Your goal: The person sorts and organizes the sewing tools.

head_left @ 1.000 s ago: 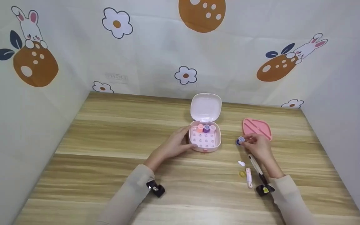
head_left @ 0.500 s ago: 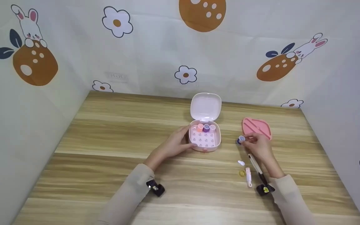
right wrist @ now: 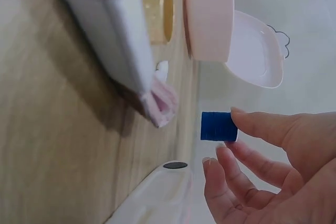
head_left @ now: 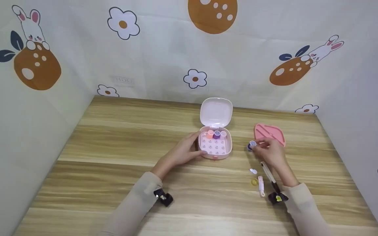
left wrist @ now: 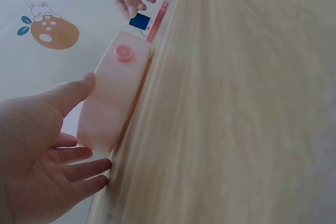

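A pale pink box (head_left: 215, 156) stands with its lid (head_left: 216, 112) raised. On the pegged floor inside are an orange spool (head_left: 210, 134), a purple spool (head_left: 217, 134) and a pale pink spool (head_left: 223, 135), in a row at the back. My left hand (head_left: 184, 150) rests against the box's left side, thumb at the front corner; in the left wrist view its fingers (left wrist: 84, 169) are fairly straight. Right of the box, my right hand (head_left: 271, 153) pinches a dark blue thread spool (right wrist: 218, 126) between thumb and fingers, above the table.
Behind the right hand lies a pink tray (head_left: 271, 131) with diagonal slots. Nearer are a small white piece (head_left: 253, 171), a yellow thimble (head_left: 254, 182), a pink-and-white folded item (head_left: 261, 186) and a long white-and-black tool (head_left: 268, 172), partly under the right forearm.
The blue spool has shifted and tilted slightly in my right hand, ending a little further left than half a second ago. My left hand and the box look unchanged.
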`<state>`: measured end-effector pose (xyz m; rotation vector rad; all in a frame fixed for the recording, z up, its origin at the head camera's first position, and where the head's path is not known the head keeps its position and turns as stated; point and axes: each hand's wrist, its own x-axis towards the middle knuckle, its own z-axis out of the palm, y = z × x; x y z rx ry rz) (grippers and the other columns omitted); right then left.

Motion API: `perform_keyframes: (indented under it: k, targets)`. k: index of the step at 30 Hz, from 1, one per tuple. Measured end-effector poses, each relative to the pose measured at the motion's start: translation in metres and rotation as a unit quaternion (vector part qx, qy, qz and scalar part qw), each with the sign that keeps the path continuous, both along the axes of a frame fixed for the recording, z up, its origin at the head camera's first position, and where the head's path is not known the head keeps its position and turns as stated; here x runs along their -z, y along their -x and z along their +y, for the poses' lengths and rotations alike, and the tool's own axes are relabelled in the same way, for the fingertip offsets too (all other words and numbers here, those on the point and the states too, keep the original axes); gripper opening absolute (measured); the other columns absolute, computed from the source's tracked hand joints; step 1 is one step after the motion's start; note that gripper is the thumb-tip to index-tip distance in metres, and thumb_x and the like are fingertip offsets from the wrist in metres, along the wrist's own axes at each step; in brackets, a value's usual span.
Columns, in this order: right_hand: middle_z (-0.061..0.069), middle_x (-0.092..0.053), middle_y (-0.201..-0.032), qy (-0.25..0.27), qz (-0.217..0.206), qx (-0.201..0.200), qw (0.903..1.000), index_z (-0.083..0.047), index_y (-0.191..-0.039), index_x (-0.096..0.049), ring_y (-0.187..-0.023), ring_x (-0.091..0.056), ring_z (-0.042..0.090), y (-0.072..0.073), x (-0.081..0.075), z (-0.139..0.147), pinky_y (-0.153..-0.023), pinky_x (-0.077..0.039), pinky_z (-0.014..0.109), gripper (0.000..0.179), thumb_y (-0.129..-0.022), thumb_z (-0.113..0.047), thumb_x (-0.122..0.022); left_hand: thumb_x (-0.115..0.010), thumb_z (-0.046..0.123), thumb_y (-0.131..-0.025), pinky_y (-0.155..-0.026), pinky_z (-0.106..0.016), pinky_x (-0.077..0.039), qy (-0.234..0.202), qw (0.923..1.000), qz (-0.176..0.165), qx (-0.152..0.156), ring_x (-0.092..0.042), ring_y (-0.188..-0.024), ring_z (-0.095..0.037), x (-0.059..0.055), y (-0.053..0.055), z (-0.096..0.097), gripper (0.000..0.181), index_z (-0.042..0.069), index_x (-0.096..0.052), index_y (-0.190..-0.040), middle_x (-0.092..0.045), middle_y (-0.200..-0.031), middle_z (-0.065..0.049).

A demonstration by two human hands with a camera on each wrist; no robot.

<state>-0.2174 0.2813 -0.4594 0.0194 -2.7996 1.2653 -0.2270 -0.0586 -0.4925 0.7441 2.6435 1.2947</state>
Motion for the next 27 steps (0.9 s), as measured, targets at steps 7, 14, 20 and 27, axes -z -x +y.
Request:
perform_keyframes:
  k: [7,14,20,27]
  targets:
    - [0.019,-0.075,-0.094,-0.032,0.013,0.003,0.9994,0.008,-0.109,-0.076,-0.082,-0.063,0.013,0.003,-0.005,-0.005,-0.067,-0.049,0.015,0.024,-0.088,-0.004,-0.078,-0.077,0.027,-0.098,-0.129,-0.053,-0.03,-0.003,1.0,0.001,-0.001,-0.04,-0.151,-0.042,0.0,0.0,0.0,0.084,-0.004,-0.033,-0.162,-0.044,-0.161,-0.026]
    - [0.017,-0.073,-0.089,-0.014,0.015,-0.003,0.9998,0.009,-0.109,-0.075,-0.079,-0.06,0.011,0.005,-0.008,-0.012,-0.063,-0.048,0.015,0.023,-0.089,-0.003,-0.078,-0.076,0.026,-0.098,-0.129,-0.052,-0.031,-0.002,1.0,0.007,0.002,-0.041,-0.15,-0.042,-0.001,-0.001,0.001,0.083,-0.004,-0.033,-0.162,-0.044,-0.161,-0.027]
    - [0.013,-0.072,-0.083,-0.002,0.026,-0.015,0.9995,0.009,-0.107,-0.076,-0.073,-0.059,0.007,0.009,-0.01,-0.021,-0.062,-0.048,0.015,0.023,-0.086,0.0,-0.077,-0.077,0.024,-0.097,-0.128,-0.052,-0.032,-0.009,0.9999,0.006,0.001,-0.043,-0.149,-0.042,-0.002,-0.002,0.0,0.082,-0.006,-0.035,-0.161,-0.045,-0.159,-0.028]
    - [0.013,-0.075,-0.081,-0.005,0.022,-0.013,0.9997,0.008,-0.107,-0.077,-0.065,-0.059,0.006,0.012,-0.017,-0.032,-0.059,-0.047,0.016,0.026,-0.084,-0.003,-0.077,-0.077,0.025,-0.097,-0.128,-0.052,-0.032,-0.007,0.9999,0.008,0.003,-0.042,-0.149,-0.042,-0.002,-0.001,0.001,0.083,-0.005,-0.034,-0.161,-0.045,-0.16,-0.027]
